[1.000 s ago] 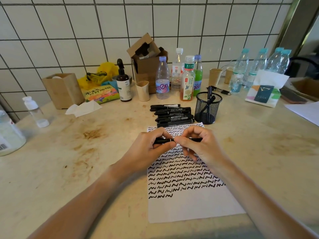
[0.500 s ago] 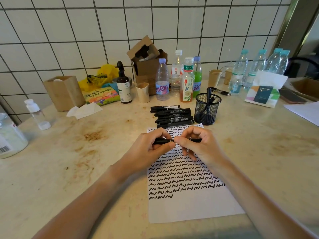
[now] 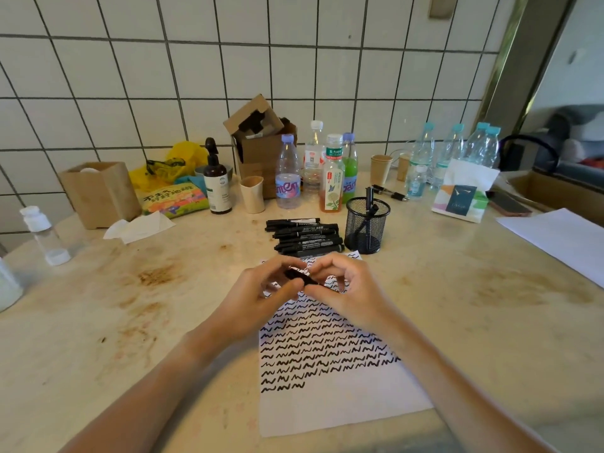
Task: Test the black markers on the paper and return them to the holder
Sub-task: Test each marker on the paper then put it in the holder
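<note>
Between two raised hands, just above the top edge of a white sheet of paper covered in rows of black squiggles (image 3: 327, 348), a short black felt marker (image 3: 299, 276) is held level, the left hand (image 3: 261, 292) pinching one end with curled fingers and the right hand (image 3: 343, 286) curled round the other, a pose that reads as a cap being pulled off or pushed home; which of the two cannot be told, since the fingers hide the join. Just beyond the fingertips lies a loose stack of black markers with white lettering (image 3: 304, 237), parked side by side within easy reach, apparently the batch awaiting or finishing their turn. Beyond the right hand and touching the sheet's far corner stands the round black wire-mesh pen holder (image 3: 367, 223), with at least one dark pen already upright inside, set close so each tested marker can be dropped in without stretching. Bare paper remains near the person's forearms, leaving room for more test strokes, so the job looks well along but unfinished. Both forearms angle in over the stained pale stone tabletop (image 3: 130, 322).
</note>
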